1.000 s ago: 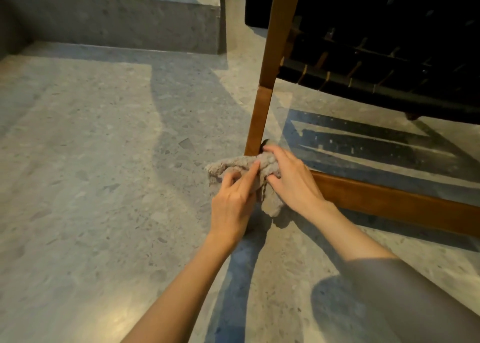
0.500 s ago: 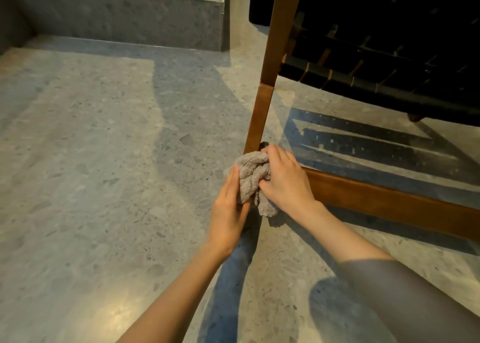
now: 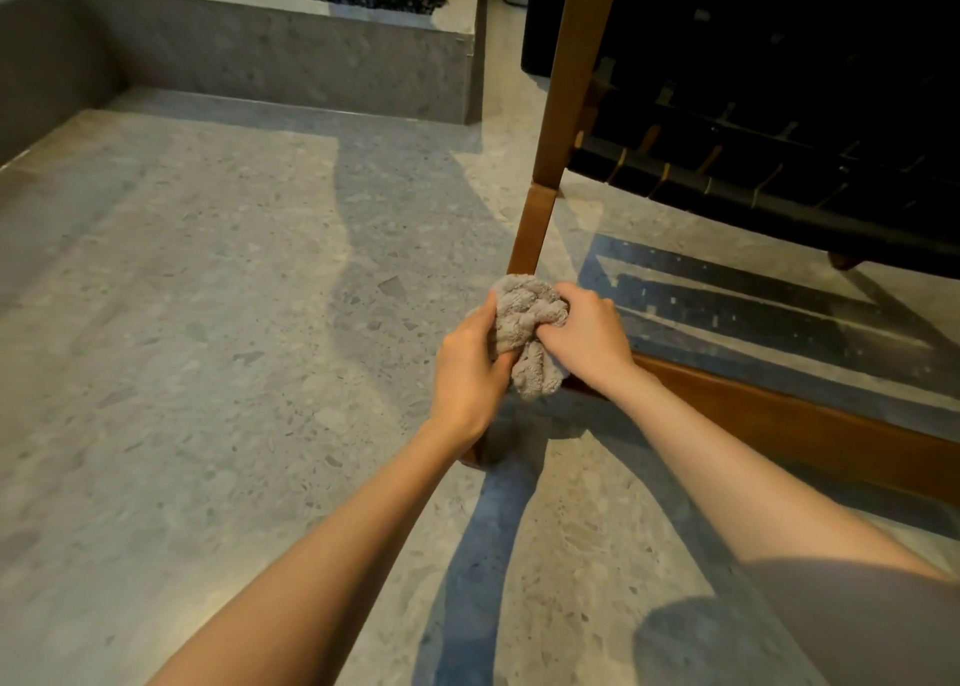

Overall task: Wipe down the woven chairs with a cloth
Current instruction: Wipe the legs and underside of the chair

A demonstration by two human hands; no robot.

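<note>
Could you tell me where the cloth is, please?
Head view, centre: the cloth is bunched between left hand and right hand, by the chair leg.

The only clothing in view is a sleeve (image 3: 857, 628) on the right arm, at the lower right corner. It is a smooth, matte, grey-brown fabric with a softly curved hem that ends near the elbow, and the frame's edges cut off the rest. Below that hem the right forearm (image 3: 727, 457) is uncovered down to the wrist, slim and smooth. The left forearm (image 3: 332, 555) is uncovered along all of its visible length. The left hand (image 3: 470, 373) and right hand (image 3: 587, 337) are bare, with slender fingers and plainly showing knuckles; the nails are too small to make out.
</note>
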